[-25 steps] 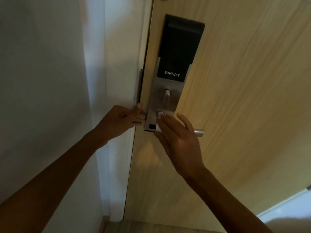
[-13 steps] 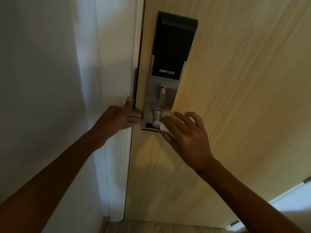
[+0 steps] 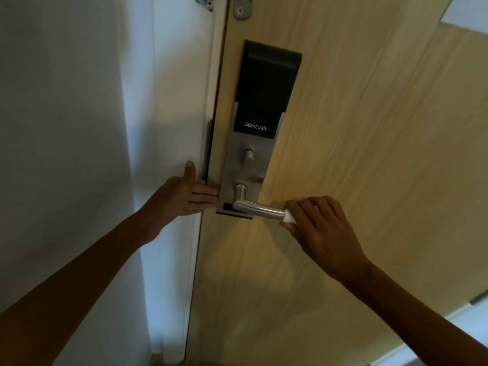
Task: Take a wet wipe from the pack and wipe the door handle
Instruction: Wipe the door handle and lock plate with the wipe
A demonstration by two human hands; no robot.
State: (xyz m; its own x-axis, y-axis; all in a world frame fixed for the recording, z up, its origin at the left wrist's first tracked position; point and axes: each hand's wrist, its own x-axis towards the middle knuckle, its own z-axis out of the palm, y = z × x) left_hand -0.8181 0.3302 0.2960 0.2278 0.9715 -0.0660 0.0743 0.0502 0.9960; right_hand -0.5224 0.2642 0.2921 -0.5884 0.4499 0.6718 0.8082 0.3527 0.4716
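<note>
Left hand (image 3: 184, 196) flat and open, holding nothing, fingers pressed on the door (image 3: 369, 154) edge just left of the lock plate (image 3: 237, 165). Handle (image 3: 260, 208) sticks out right from the plate's bottom. Right hand (image 3: 320, 231) curled around the handle's far end, white wipe (image 3: 288, 218) pinched between palm and metal.

One head-worn camera looks forward and slightly down, close to the door (image 3: 369, 154), with the lock plate (image 3: 243, 165) near centre frame.
</note>
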